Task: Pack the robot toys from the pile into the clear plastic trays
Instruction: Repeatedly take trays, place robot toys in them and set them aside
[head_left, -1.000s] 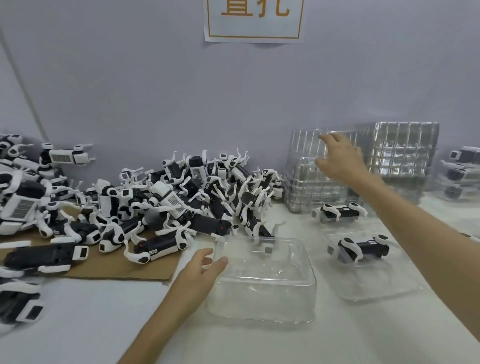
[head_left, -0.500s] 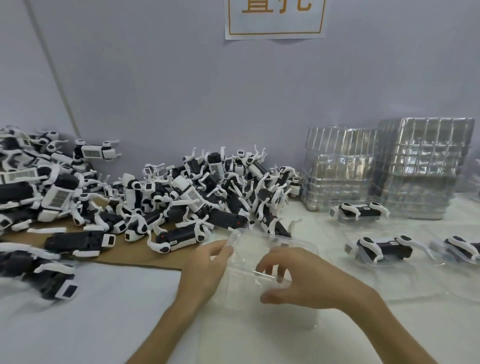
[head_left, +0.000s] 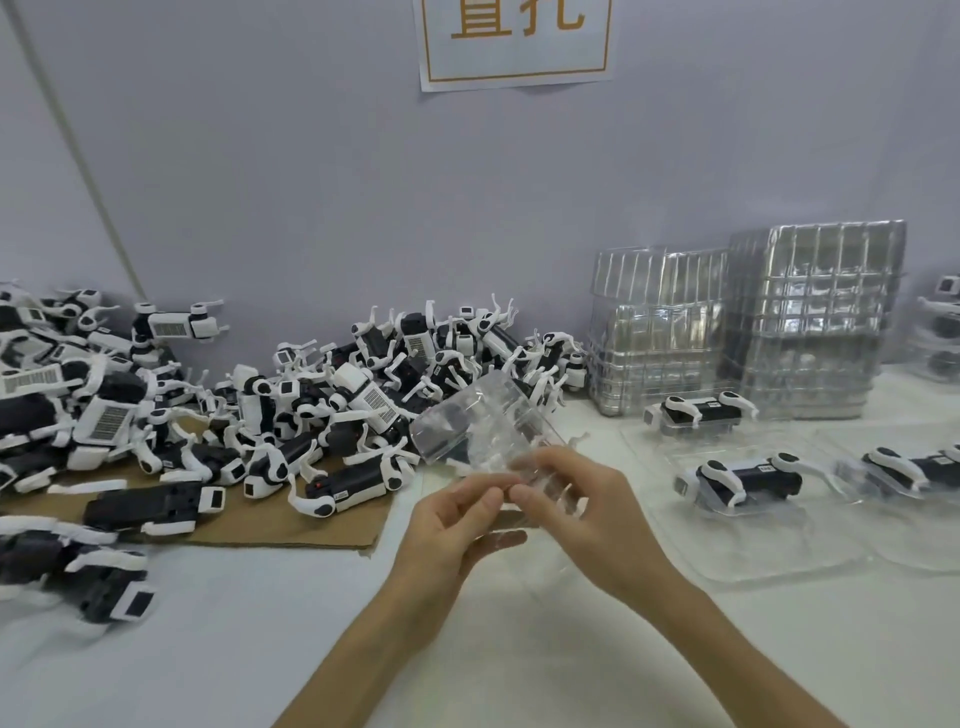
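— Gripping anything at the moment?
— Pinching a clear tray (head_left: 478, 423) at its near edge, both together: left hand (head_left: 449, 525) curling thumb and fingers onto the plastic from the left, right hand (head_left: 584, 514) clamping thumb and forefinger onto it just beside, fingertips nearly meeting

— Lying flat, that tray?
— Tilting, far end raised above the desk (head_left: 249, 654) and pointing toward the pile of robot toys (head_left: 363, 384); hard telling through the clear plastic whether the near part is touching the desk

— And the pile, sitting where?
— Spreading along the back left of the desk against the wall (head_left: 311, 182), black-and-white bodies tangling legs, lying partly on a sheet of brown cardboard (head_left: 270, 525), with a few spilling off it at the near left

— Anything standing on the right?
— Rising by the wall, a shorter stack of trays (head_left: 654, 332) just beside a taller stack (head_left: 810, 317). Resting in front of them, flat trays carrying one toy each: a far packed toy (head_left: 701, 410) just before the stacks, a middle packed toy (head_left: 748, 478) nearer, a right packed toy (head_left: 914, 467) running off the edge of view. Hanging on the wall above, a paper sign (head_left: 514, 41) with an orange border, its top being cut off
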